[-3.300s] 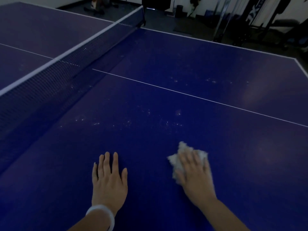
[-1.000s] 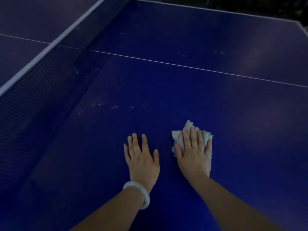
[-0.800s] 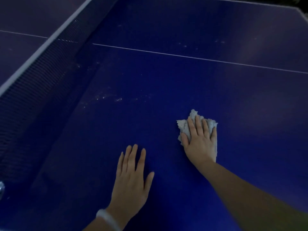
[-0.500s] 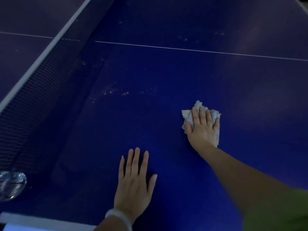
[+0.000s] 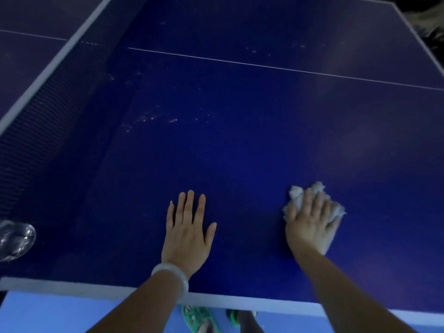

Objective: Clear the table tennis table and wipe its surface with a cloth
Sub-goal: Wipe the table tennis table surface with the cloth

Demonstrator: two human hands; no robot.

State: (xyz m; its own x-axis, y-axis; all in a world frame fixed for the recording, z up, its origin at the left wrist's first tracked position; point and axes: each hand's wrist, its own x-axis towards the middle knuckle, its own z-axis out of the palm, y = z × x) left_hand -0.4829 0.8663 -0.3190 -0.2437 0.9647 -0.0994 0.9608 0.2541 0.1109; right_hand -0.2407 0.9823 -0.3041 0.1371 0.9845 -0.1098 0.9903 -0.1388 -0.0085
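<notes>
Head view, near the counter's white edge (image 5: 72,286): the left hand (image 5: 187,233) rests flat, fingers straight, bracing, while the right hand (image 5: 310,224) presses a crumpled white cloth (image 5: 296,195) with spread fingers. Pale specks (image 5: 149,117) lie farther off beside the net (image 5: 48,111); long, overlapping, evenly pressed strokes should reach them.

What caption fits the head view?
Right hand presses a white cloth on the blue table; left hand lies flat beside it.
</notes>
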